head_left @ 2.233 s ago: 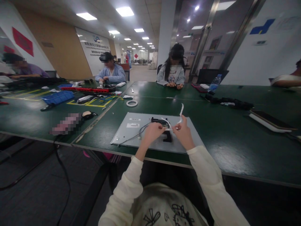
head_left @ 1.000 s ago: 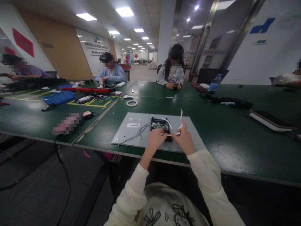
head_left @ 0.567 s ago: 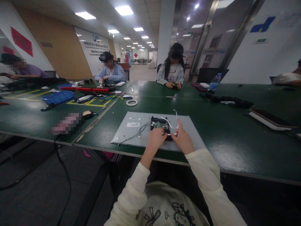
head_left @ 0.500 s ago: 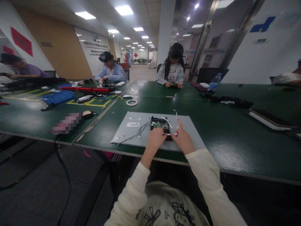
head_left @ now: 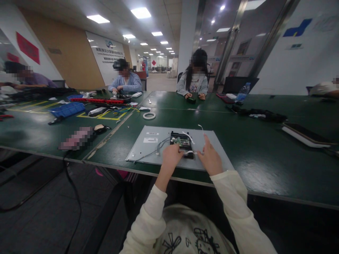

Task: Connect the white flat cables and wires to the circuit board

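Over the near part of a black housing (head_left: pixel 180 135), the left hand (head_left: pixel 171 155) and the right hand (head_left: pixel 211 158) work with a white strip (head_left: pixel 189 152). The left hand pinches one end of the strip between its fingertips; the right hand grips the other end, index finger raised. The span between the hands bows slightly. Beyond the right index finger a narrow white tail (head_left: pixel 200 128) rises; I cannot tell from here whether it belongs to the same strip.

Just past the left fingertips, a green circuit board (head_left: pixel 177 141) sits in the housing. A second white strip (head_left: pixel 189 138) lies across the housing's far right corner, between and beyond the hands. Beneath both hands, the grey panel (head_left: pixel 145 150) lies flat on the green table (head_left: pixel 265 155). To the left of the left hand, grey cables (head_left: pixel 161 144) run across the panel, near a white label (head_left: pixel 150 140).

Farther out, ahead of the left hand, a white ring (head_left: pixel 149 115) rests on the table. Straight ahead of the hands, a co-worker (head_left: pixel 192 83) sits behind a small black object (head_left: pixel 191 101).
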Motion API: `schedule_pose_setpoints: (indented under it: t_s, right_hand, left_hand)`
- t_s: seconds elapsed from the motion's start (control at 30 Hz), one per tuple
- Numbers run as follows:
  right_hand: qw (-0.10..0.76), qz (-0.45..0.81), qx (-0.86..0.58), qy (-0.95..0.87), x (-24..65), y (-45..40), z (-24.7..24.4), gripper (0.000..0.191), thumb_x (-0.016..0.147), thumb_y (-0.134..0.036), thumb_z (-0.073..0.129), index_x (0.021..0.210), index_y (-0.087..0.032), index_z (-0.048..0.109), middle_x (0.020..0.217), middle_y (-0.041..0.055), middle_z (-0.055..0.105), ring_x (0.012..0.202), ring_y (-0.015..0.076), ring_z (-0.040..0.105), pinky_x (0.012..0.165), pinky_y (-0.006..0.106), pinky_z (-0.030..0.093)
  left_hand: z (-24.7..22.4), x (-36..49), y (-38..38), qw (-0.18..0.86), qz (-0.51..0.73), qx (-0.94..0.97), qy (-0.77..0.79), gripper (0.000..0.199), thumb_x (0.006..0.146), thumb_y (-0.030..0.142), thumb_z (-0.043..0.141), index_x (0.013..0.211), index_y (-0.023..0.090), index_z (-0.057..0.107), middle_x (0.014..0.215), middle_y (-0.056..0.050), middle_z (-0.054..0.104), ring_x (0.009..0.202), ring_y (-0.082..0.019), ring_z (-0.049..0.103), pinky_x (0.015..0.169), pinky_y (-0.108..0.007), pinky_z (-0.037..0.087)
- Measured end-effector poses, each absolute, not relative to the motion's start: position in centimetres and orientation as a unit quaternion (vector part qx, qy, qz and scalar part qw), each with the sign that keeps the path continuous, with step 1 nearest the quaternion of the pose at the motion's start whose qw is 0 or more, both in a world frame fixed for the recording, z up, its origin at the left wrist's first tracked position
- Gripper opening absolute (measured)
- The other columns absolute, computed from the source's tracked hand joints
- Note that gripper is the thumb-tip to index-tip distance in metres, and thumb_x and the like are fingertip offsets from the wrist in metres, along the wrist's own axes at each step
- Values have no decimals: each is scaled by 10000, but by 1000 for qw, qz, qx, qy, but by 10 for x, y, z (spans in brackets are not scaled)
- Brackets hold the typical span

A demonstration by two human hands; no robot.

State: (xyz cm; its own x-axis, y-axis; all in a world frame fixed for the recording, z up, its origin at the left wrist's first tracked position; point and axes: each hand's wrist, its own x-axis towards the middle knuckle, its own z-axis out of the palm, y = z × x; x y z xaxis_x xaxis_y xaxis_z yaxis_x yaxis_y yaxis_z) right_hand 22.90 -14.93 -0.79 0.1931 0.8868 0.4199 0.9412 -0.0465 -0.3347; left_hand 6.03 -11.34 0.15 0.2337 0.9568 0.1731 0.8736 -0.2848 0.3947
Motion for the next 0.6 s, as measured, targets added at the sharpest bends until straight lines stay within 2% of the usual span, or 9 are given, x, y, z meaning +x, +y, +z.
schedule_pose_setpoints:
  t_s: [0.2, 0.3, 0.43, 0.53, 0.6]
  right_hand:
    - [292, -73, -722, -623, 230, -150, -10, 737, 763, -204, 515, 1403, -239, 153, 988, 92, 484, 843, 213, 516, 696, 310, 414]
    - [335, -110, -701, -620, 231, -148, -11, 649, 754, -221, 530, 1359, -223, 296, 1015, 109, 435, 915, 233, 464, 789, 368, 404]
    - [443, -136, -635, -618, 233, -145, -9, 448, 776, -268, 509, 1217, -191, 495, 1131, 133, 394, 1011, 239, 421, 875, 413, 375]
    - [520, -51, -588, -618, 235, -143, -8, 316, 817, -314, 456, 1062, -171, 594, 1055, 113, 486, 962, 204, 483, 814, 361, 434]
    - [548, 31, -573, -609, 235, -142, -6, 299, 830, -340, 441, 985, -162, 623, 952, 90, 556, 866, 178, 537, 727, 312, 467]
  left_hand:
    - [1, 53, -119, 82, 165, 763, 619, 187, 816, 325, 468, 868, 192, 589, 821, -59, 627, 780, -184, 583, 659, -267, 401]
    - [0, 54, -120, 72, 167, 762, 622, 188, 827, 294, 447, 905, 190, 583, 812, -61, 623, 773, -180, 583, 653, -263, 390]
    - [-4, 54, -120, 70, 189, 759, 619, 164, 824, 263, 442, 874, 189, 580, 768, -52, 614, 741, -174, 579, 624, -257, 370]
    - [-6, 53, -121, 77, 224, 759, 607, 134, 814, 257, 457, 806, 189, 572, 724, -36, 607, 709, -169, 572, 602, -252, 357]
    - [-5, 51, -122, 89, 261, 754, 596, 143, 821, 272, 454, 778, 191, 563, 698, -25, 601, 686, -160, 565, 591, -248, 352]
